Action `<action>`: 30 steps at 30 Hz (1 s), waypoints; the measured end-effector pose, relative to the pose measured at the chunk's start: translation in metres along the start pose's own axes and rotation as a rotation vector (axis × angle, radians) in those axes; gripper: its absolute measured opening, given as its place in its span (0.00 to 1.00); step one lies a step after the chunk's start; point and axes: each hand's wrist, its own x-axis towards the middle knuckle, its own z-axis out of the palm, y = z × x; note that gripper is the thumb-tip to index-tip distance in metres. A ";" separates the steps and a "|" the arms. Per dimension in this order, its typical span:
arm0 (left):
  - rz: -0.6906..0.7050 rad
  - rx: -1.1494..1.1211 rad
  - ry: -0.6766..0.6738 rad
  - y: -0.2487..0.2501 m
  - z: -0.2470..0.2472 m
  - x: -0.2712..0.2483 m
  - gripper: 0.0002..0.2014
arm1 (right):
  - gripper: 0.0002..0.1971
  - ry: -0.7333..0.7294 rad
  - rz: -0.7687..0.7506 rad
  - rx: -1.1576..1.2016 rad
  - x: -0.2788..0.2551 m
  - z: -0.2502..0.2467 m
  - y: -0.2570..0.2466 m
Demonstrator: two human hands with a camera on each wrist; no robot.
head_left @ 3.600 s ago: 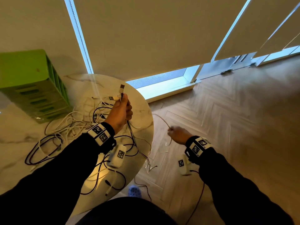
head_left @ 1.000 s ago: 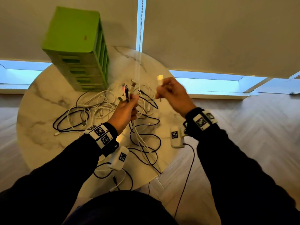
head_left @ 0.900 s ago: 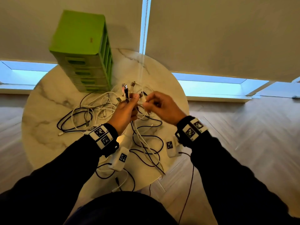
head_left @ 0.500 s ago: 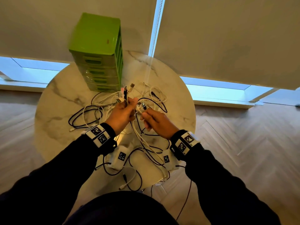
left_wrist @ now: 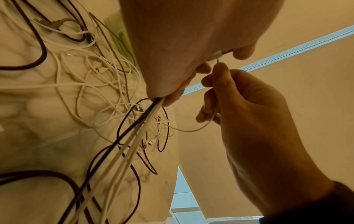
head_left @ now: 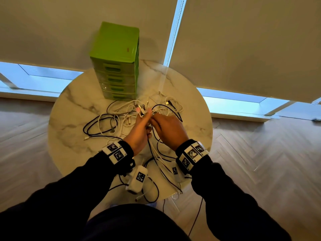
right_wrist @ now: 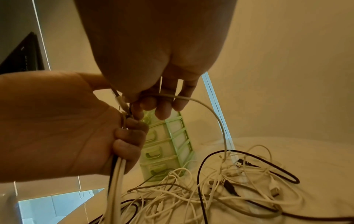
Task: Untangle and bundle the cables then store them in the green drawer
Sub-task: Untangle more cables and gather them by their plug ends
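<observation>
A tangle of white and black cables (head_left: pixel 121 117) (right_wrist: pixel 220 189) lies on the round marble table (head_left: pixel 69 133), in front of the green drawer unit (head_left: pixel 116 66) (right_wrist: pixel 168 145). My left hand (head_left: pixel 139 131) (right_wrist: pixel 72 125) grips a bundle of several cable ends, plugs sticking up above the fist and strands (left_wrist: pixel 134 142) hanging down. My right hand (head_left: pixel 166 127) (left_wrist: pixel 239 109) is pressed against it and pinches one thin white cable (right_wrist: pixel 214 115) (left_wrist: pixel 193 128) whose plug end meets the bundle in the left hand. All drawers look closed.
The table stands against roller blinds (head_left: pixel 243 40) with a bead chain (head_left: pixel 173 32) hanging behind it. Wood flooring (head_left: pixel 260 162) surrounds the table. Some cables trail over the near table edge (head_left: pixel 173 192) toward the floor.
My right hand carried a white cable end from the floor side up to my left hand and now holds it against the bundle. The head view has turned to centre the table.
</observation>
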 end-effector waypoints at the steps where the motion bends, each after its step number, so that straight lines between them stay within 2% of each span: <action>1: 0.039 0.006 0.010 0.001 -0.001 -0.003 0.31 | 0.15 0.009 0.001 -0.025 -0.002 0.001 -0.002; 3: 0.130 0.057 -0.019 0.002 -0.004 -0.010 0.18 | 0.13 0.027 0.006 0.002 -0.004 0.002 -0.006; 4: 0.162 0.095 -0.047 0.003 -0.006 -0.013 0.16 | 0.11 0.025 0.007 0.029 -0.005 0.002 -0.008; 6: 0.215 0.194 -0.073 0.002 -0.011 -0.016 0.20 | 0.11 0.002 -0.003 0.062 -0.004 0.001 -0.012; 9: 0.251 0.295 -0.025 0.002 -0.020 -0.017 0.28 | 0.11 -0.001 -0.031 0.102 -0.005 0.001 -0.019; 11: 0.234 0.378 0.039 0.005 -0.023 -0.018 0.36 | 0.12 -0.018 -0.048 0.116 -0.005 0.002 -0.023; 13: 0.206 0.439 0.074 0.008 -0.026 -0.020 0.39 | 0.13 -0.051 -0.050 0.121 -0.004 0.003 -0.024; 16: 0.191 0.462 0.052 0.012 -0.028 -0.019 0.31 | 0.12 -0.078 -0.048 0.176 -0.003 0.004 -0.023; 20: 0.291 0.562 0.044 0.018 -0.031 -0.014 0.24 | 0.13 -0.091 0.006 0.206 -0.004 0.008 -0.019; 21: 0.316 0.554 0.081 0.020 -0.031 -0.013 0.24 | 0.15 -0.080 0.023 0.136 -0.005 0.011 -0.015; 23: 0.339 0.470 0.215 0.027 -0.034 -0.006 0.27 | 0.17 -0.148 0.085 0.020 -0.007 0.019 -0.003; 25: 0.383 0.382 0.325 0.036 -0.043 0.003 0.30 | 0.20 -0.258 0.145 0.030 -0.011 0.030 0.012; 28: 0.466 0.328 0.428 0.052 -0.053 0.010 0.28 | 0.24 -0.347 0.192 0.090 -0.017 0.048 0.033; 30: 0.483 0.210 0.482 0.067 -0.055 0.011 0.26 | 0.25 -0.400 0.211 0.151 -0.020 0.057 0.045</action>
